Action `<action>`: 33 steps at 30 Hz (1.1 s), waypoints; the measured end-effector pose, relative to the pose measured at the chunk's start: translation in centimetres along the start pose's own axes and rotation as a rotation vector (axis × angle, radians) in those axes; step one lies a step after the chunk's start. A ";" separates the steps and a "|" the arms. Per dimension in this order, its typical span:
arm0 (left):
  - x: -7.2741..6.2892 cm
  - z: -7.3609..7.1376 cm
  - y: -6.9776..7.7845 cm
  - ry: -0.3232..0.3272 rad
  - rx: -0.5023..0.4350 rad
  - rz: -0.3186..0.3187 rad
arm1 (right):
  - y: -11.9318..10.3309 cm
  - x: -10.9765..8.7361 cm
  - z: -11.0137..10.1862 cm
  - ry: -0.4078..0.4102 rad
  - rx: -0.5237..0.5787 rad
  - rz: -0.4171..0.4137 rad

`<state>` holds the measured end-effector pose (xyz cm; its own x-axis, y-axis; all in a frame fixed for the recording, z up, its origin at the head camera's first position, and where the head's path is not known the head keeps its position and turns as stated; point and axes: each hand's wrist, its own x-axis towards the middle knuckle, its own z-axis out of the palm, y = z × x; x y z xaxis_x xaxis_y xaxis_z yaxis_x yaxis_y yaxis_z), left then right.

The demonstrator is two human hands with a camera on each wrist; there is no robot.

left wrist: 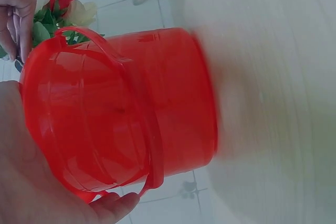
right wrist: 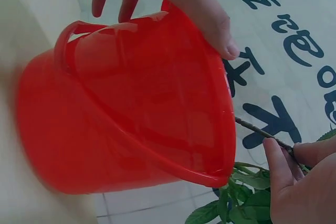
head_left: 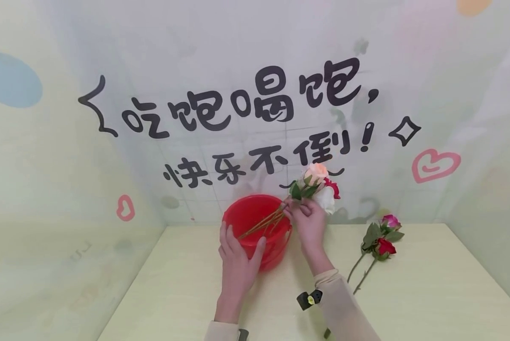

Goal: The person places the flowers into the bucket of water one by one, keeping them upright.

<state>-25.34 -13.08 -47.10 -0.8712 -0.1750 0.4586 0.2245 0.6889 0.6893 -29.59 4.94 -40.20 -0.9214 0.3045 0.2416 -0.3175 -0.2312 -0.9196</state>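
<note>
A red plastic bucket [head_left: 276, 255] stands upright on the table with its handle folded down. My left hand [head_left: 237, 265] grips its side and rim, thumb at the front. Over the bucket's right rim, my right hand [head_left: 308, 227] pinches a flower stem [right wrist: 257, 128] between thumb and fingers. Close around that hand are a peach rose [head_left: 316, 173], a red rose [head_left: 332, 188] and a white rose [head_left: 325, 199]. Several stems [head_left: 259, 227] slant down into the bucket. Which of these flowers the pinched stem belongs to, I cannot tell.
On the table [head_left: 425, 289] to the right lie a pink rose [head_left: 391, 220] and a dark red rose [head_left: 385, 248], their stems running under the right sleeve [head_left: 344, 303]. Behind the bucket rises a pale backdrop [head_left: 220, 42] with black lettering.
</note>
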 end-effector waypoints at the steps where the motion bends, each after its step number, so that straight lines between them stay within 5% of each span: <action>1: 0.0 0.0 0.1 0.001 -0.002 0.003 | 0.2 0.0 0.0 0.000 -0.003 0.004; 25: 0.0 0.1 0.0 0.004 -0.010 -0.009 | 2.2 -0.2 -0.7 -0.031 -0.028 0.097; 33: 0.0 0.2 -0.1 -0.004 0.006 -0.020 | 1.4 -0.5 -0.2 -0.120 -0.038 0.026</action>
<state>-25.39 -13.02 -47.25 -0.8774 -0.1861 0.4422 0.2042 0.6892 0.6952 -29.51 4.62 -41.69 -0.9500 0.1852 0.2512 -0.2869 -0.2012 -0.9366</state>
